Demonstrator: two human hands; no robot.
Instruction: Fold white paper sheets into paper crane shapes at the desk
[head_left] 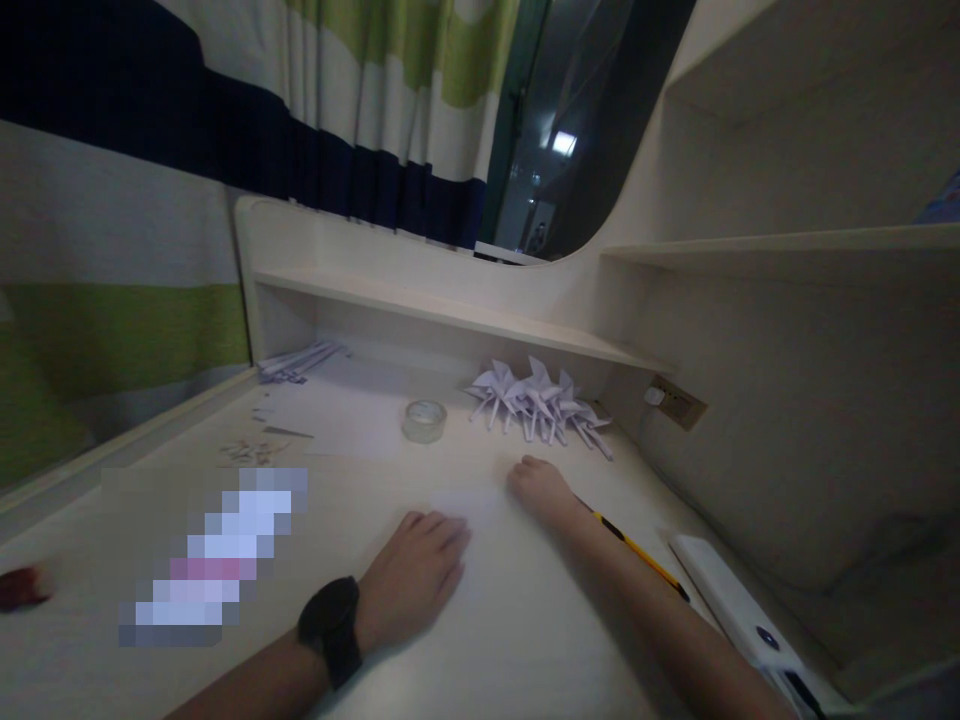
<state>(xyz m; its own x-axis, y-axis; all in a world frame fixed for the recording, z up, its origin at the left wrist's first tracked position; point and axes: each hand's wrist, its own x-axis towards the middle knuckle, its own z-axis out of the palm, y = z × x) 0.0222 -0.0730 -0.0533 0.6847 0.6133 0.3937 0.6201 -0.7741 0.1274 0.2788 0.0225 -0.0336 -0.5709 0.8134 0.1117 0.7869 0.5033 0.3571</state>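
Note:
My left hand (pixel 416 565), with a black watch (pixel 331 625) on the wrist, lies palm down on the desk. Its fingers are stretched towards the right, over what looks like the edge of a pale sheet of paper (pixel 476 508). Farther forward and to the right, my right hand (pixel 540 488) rests on the desk with its fingers curled in; whatever they may hold is hidden. Beyond it lies a cluster of white paper pinwheels (pixel 532 398) on paper sticks. A roll of clear tape (pixel 424 421) stands to their left.
Rolled paper sticks (pixel 304 362) lie at the back left near white paper sheets (pixel 352 395). Small scraps (pixel 255 452) sit in front of them. A yellow-and-black pencil-like stick (pixel 637 552) lies beside my right forearm, left of a long white box (pixel 739 595). The shelf (pixel 450 312) overhangs the back.

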